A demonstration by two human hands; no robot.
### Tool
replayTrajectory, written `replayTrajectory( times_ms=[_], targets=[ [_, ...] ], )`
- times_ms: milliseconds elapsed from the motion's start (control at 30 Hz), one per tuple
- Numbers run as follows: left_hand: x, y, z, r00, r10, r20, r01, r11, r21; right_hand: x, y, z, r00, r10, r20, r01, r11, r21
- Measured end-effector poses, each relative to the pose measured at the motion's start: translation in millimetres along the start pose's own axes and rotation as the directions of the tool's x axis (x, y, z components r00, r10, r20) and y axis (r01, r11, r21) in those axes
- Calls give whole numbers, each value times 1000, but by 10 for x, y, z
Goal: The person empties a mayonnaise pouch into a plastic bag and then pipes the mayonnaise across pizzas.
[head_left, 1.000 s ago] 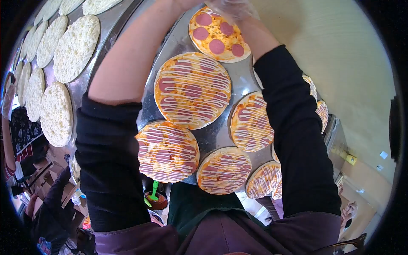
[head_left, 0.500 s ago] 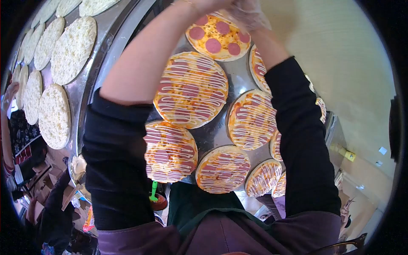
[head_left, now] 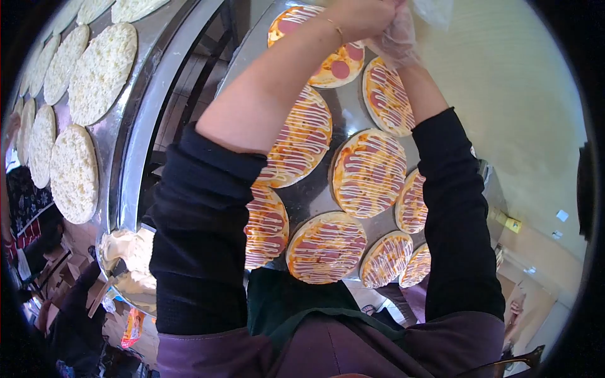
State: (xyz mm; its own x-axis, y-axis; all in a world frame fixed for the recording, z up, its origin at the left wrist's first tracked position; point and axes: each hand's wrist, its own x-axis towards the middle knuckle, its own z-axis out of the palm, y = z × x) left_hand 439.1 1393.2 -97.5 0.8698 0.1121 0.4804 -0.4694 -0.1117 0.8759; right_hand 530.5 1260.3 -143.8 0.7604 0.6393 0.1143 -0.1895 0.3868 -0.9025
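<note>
My left hand (head_left: 368, 19), bare and with a thin bracelet at the wrist, meets my right hand at the top edge. Its fingers are closed, but what they pinch is hard to make out. A clear plastic glove covers my right hand (head_left: 397, 44), whose fingers are blurred and partly hidden. Clear thin plastic (head_left: 435, 11) hangs just right of both hands. Below them lies a pizza with round sausage slices (head_left: 340, 68), partly behind my left forearm, with white sauce lines on its upper left. Nearby pizzas (head_left: 370, 173) carry sausage and white sauce stripes.
Several pale topped rounds (head_left: 74, 173) lie on a metal surface at the left. A bowl of creamy white stuff (head_left: 135, 255) stands beside my left sleeve. Yellow tape (head_left: 513, 225) is at the right. Other people are partly visible at the lower left and right.
Both hands have moved right, and my left forearm has swung right over the pizzas. White sauce lines now show on the top pizza. Clear plastic has come into view beside the hands.
</note>
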Motion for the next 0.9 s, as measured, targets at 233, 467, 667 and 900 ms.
replayTrajectory(
  times_ms=[233,467,667,900],
  targets=[
    [-131,261,-463,977,-207,-45,211,972,108,240,284,278,995,66,72,-65,998,-22],
    [-312,666,-1209,937,-349,-19,349,936,37,783,875,864,935,-68,349,-47,949,311],
    [-158,116,-522,997,-76,-14,77,995,68,202,343,419,993,120,0,-119,987,111],
    [-164,196,-153,979,-192,62,197,976,-92,-180,147,14,979,-174,106,203,868,-453]
  ],
)
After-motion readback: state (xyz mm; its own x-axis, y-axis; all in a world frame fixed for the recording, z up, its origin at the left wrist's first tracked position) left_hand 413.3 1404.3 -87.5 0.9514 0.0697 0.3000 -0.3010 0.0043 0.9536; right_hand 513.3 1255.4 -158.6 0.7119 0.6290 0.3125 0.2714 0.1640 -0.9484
